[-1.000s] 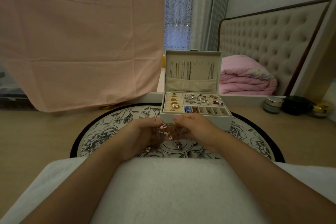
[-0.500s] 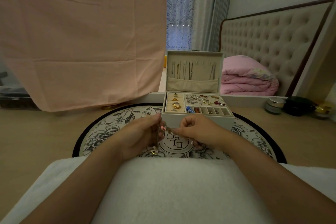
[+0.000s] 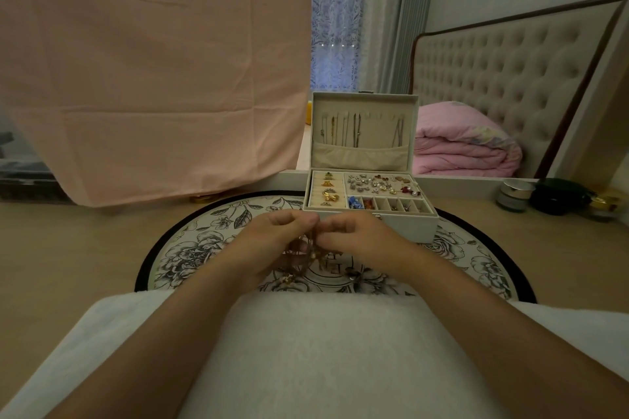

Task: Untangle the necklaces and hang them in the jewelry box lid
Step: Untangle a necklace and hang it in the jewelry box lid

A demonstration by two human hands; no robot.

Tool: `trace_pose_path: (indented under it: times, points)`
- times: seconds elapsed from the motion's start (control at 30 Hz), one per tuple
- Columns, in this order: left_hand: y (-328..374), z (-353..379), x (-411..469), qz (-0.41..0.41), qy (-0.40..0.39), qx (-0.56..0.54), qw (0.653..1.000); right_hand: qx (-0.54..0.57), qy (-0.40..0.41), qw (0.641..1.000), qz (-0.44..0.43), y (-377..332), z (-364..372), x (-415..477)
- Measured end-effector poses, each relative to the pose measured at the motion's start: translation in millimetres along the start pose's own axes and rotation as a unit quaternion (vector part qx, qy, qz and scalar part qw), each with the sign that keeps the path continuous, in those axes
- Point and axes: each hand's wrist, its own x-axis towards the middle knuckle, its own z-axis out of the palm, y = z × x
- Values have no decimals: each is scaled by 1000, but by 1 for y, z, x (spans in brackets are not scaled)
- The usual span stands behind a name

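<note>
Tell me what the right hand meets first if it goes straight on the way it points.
The right hand would likely meet the tangled necklaces first, then the left hand.

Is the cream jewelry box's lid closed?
No, the cream jewelry box lid stands upright and open, thin metal chains hanging inside.

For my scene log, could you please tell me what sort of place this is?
Most likely a bedroom, at a dressing table: a tufted headboard and folded pink quilt show behind, and an open jewelry box stands with cosmetic jars off to its right.
</note>
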Motion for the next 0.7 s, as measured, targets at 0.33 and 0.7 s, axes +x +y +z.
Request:
trace_pose_path:
  times: [0.33, 0.7]
  points:
    - [2, -6, 0, -38, -52, 53, 997, 190, 25, 981, 27, -9, -5, -1]
    - [3, -5, 0, -6, -86, 48, 995, 141, 3, 987, 78, -5, -2, -3]
